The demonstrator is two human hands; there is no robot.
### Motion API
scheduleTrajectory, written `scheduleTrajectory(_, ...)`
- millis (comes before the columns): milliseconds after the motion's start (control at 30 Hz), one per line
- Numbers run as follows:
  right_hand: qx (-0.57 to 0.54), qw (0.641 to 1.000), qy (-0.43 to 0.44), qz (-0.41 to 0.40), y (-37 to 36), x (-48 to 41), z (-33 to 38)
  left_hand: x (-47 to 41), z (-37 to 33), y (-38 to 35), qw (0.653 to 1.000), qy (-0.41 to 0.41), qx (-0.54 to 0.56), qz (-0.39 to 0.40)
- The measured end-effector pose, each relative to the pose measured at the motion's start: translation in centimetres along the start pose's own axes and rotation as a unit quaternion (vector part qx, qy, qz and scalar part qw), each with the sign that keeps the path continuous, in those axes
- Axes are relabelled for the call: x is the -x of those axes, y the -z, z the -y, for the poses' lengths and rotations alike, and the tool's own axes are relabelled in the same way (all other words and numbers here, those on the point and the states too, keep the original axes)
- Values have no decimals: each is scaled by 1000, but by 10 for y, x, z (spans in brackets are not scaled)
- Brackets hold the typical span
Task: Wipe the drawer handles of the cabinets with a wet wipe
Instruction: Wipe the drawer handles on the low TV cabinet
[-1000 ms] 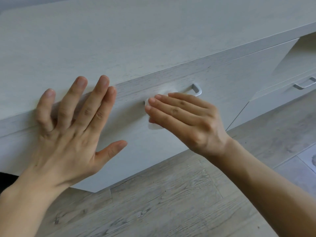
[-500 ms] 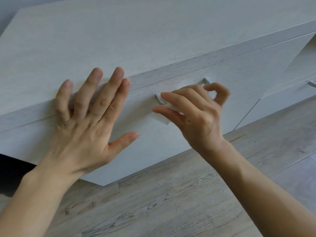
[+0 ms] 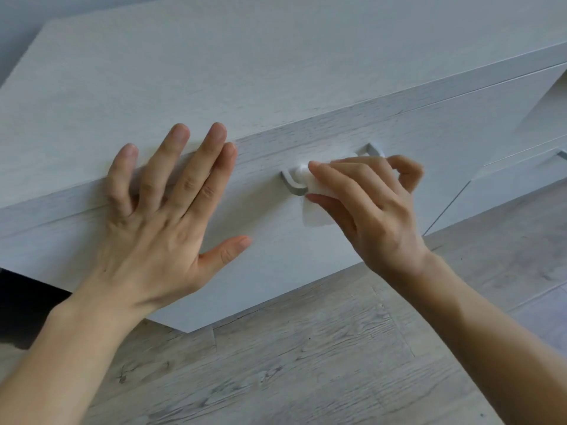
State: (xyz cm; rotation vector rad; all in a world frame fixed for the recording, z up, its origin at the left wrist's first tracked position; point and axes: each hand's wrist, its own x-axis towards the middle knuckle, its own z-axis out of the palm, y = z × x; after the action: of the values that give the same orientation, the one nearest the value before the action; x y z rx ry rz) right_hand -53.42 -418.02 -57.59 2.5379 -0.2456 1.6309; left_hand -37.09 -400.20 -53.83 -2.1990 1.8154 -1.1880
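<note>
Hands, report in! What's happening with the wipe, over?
Left hand flat on cabinet. Right hand pinching wet wipe around drawer handle. Nothing blocking.

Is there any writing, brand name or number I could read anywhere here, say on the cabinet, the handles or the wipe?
None: no text shows anywhere.
The cabinet is plain wood grain.
The handle is bare metal.
The wipe in the right hand is blank white.
</note>
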Motion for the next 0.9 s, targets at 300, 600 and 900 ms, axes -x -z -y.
scheduleTrajectory(300, -41, 989, -135, -42, -1, -6, 14, 0, 1, 2, 1000, -1, 22, 3)
scheduleTrajectory(600, -71, 977, -200, 12, 5, -5, 11, 0, 1, 2, 1000, -1, 28, -1)
scheduleTrajectory(900, -26, 996, -73, -41, 4, 2, -1, 0, 1, 2, 999, -1, 33, -3)
